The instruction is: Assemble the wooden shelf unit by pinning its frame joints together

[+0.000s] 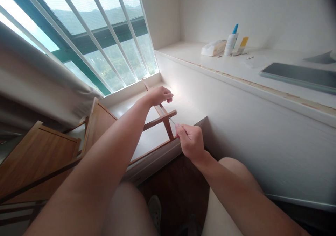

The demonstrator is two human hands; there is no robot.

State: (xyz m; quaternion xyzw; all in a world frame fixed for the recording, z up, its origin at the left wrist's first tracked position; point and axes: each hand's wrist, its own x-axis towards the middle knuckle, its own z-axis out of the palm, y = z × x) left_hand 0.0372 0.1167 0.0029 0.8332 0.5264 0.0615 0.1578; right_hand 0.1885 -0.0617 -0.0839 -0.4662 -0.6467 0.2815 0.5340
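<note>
A brown wooden frame of thin rails [159, 120] lies tilted across a white window ledge [183, 110]. My left hand [159, 96] is closed around its upright rail near the top. My right hand [190, 140] is closed on a thin metal tool [172, 120], whose tip touches the spot where a cross rail meets the upright. Wooden panels [36, 155] joined to the frame spread out to the left, under my left forearm.
A window with white bars [105, 36] and a curtain [34, 78] fill the left. A higher white shelf [236, 68] on the right carries a tissue pack [213, 48], two tubes [231, 42], and a dark tablet [301, 76]. My knees and dark floor [178, 190] lie below.
</note>
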